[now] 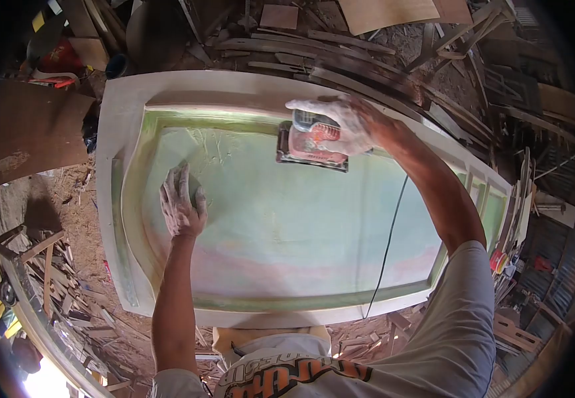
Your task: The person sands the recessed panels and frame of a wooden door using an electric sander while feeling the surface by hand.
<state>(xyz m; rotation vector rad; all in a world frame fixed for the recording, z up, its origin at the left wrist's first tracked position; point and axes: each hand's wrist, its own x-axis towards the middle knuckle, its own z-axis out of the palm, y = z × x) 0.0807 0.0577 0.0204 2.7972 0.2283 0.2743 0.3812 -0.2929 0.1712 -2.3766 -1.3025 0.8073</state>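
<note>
A large wooden door panel [287, 219] lies flat in front of me, its recessed middle tinted pale green and pink within a raised moulding. Dust coats my right hand [347, 123], which is wrapped over the top of a red and black electric sander [314, 142]. The sander sits at the far side of the recess, by the upper moulding; its underside is hidden. My left hand [183, 204], also dusty, rests on the left part of the panel with its fingers stretched out. Scratch-like marks show on the surface between the two hands.
A dark cord [392, 232] runs across the panel's right part to its near edge. Scrap boards and strips [340, 56] are heaped beyond the panel. A brown sheet [29, 132] stands at the left, above wood offcuts [55, 278]. Shavings cover the ground.
</note>
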